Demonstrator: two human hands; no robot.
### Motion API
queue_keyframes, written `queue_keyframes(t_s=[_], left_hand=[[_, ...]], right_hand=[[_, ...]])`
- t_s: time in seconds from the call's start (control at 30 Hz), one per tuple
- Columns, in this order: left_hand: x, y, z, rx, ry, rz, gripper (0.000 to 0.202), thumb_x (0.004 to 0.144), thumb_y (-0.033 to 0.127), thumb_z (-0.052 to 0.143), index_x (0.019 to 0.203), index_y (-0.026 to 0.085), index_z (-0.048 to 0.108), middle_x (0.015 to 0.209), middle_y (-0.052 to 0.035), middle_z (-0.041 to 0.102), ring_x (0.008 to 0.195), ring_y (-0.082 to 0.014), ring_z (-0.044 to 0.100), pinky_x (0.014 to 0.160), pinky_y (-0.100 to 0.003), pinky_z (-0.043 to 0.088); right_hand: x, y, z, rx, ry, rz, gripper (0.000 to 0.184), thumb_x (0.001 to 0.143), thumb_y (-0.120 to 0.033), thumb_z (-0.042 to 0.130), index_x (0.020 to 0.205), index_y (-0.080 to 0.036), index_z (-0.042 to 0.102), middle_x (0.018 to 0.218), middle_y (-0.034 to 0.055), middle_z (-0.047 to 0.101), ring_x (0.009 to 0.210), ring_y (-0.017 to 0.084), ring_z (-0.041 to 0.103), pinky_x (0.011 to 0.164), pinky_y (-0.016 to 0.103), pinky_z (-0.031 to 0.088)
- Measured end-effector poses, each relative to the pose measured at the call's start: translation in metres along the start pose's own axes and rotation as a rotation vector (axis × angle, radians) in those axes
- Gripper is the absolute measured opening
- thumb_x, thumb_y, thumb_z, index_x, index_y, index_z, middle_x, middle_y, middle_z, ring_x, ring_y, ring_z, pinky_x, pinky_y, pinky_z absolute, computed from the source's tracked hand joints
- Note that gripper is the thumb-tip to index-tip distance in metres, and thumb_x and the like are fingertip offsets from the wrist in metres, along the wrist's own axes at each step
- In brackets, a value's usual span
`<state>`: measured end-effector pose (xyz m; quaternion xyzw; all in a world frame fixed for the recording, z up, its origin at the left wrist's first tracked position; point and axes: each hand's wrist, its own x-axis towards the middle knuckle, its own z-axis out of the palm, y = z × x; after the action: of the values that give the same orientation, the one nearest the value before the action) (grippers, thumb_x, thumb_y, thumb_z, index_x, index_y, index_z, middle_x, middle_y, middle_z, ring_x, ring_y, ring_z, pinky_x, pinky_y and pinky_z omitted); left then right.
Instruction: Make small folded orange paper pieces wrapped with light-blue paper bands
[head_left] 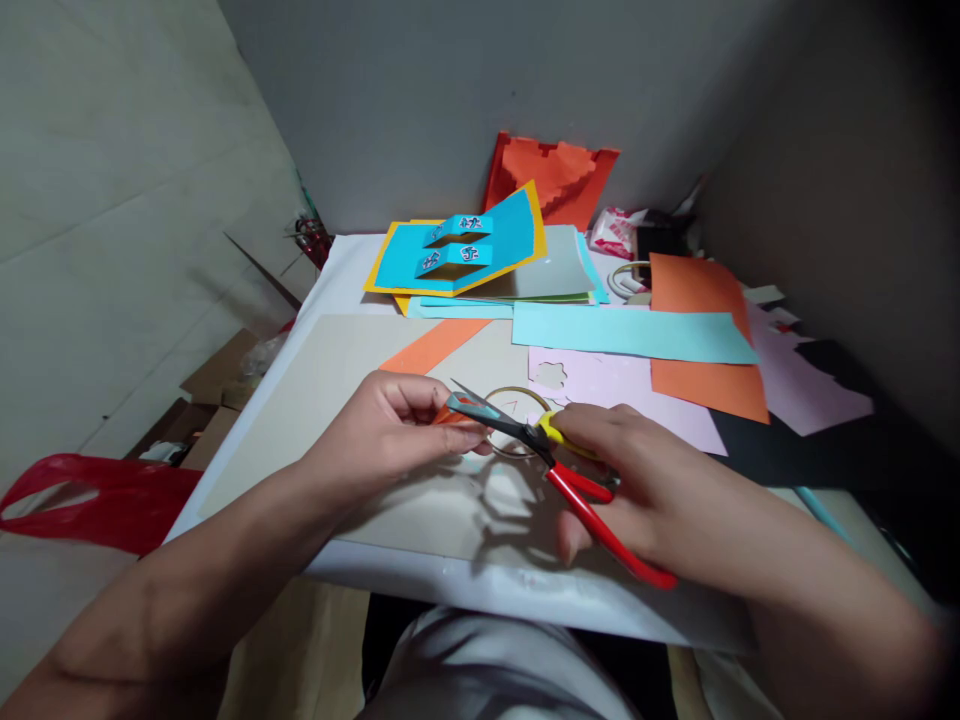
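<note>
My left hand (397, 425) pinches a small folded piece of orange paper (444, 412) between thumb and fingers. In my right hand (630, 475) is a pair of scissors (534, 436) with red and yellow on the handles. Their blades are slightly apart and reach to the orange paper, close to my left fingertips. Whether they touch the paper I cannot tell. Below the scissors a tape-like ring (491, 400) lies on the grey board (292, 430). An orange paper strip (435, 345) rests on the board beyond my left hand.
At the back stand a blue and yellow pop-up card (397, 258) and a red pop-up card (551, 170). A light blue strip (622, 333), orange paper (697, 285) and pink paper (607, 390) overlap at the right. A red plastic bag (112, 500) hangs beyond the table's left edge.
</note>
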<state>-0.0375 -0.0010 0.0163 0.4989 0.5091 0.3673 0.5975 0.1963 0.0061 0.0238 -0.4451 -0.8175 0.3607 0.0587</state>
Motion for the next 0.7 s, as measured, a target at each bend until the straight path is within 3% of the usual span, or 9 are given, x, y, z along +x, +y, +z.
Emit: queue_keyframes(t_s=[0.1, 0.4, 0.7], left_hand=[[0.0, 0.0009, 0.0007, 0.011, 0.01, 0.001, 0.011, 0.068, 0.023, 0.083, 0.068, 0.015, 0.076, 0.07, -0.0036, 0.074, 0.068, -0.0144, 0.066, 0.066, -0.024, 0.049], [0.0, -0.001, -0.002, 0.074, 0.005, 0.022, 0.012, 0.068, 0.026, 0.083, 0.069, 0.016, 0.077, 0.072, -0.0048, 0.075, 0.07, -0.0165, 0.067, 0.066, -0.025, 0.05], [0.0008, -0.003, -0.004, 0.109, -0.014, 0.005, 0.015, 0.072, 0.03, 0.082, 0.074, 0.016, 0.077, 0.077, -0.0051, 0.077, 0.075, -0.017, 0.068, 0.068, -0.025, 0.05]], right_hand=[[-0.0003, 0.0006, 0.0003, 0.025, -0.005, 0.001, 0.018, 0.081, -0.032, 0.069, 0.077, -0.023, 0.055, 0.078, -0.002, 0.071, 0.076, 0.019, 0.062, 0.062, 0.027, 0.043], [-0.0015, 0.0033, 0.0018, 0.079, -0.02, 0.0, 0.02, 0.082, -0.034, 0.068, 0.072, -0.022, 0.056, 0.066, -0.0025, 0.067, 0.063, 0.016, 0.059, 0.054, 0.025, 0.04], [-0.0036, 0.0039, -0.0002, 0.119, -0.054, 0.016, 0.02, 0.089, -0.037, 0.061, 0.074, -0.023, 0.063, 0.071, -0.0017, 0.071, 0.066, 0.016, 0.063, 0.052, 0.026, 0.042]])
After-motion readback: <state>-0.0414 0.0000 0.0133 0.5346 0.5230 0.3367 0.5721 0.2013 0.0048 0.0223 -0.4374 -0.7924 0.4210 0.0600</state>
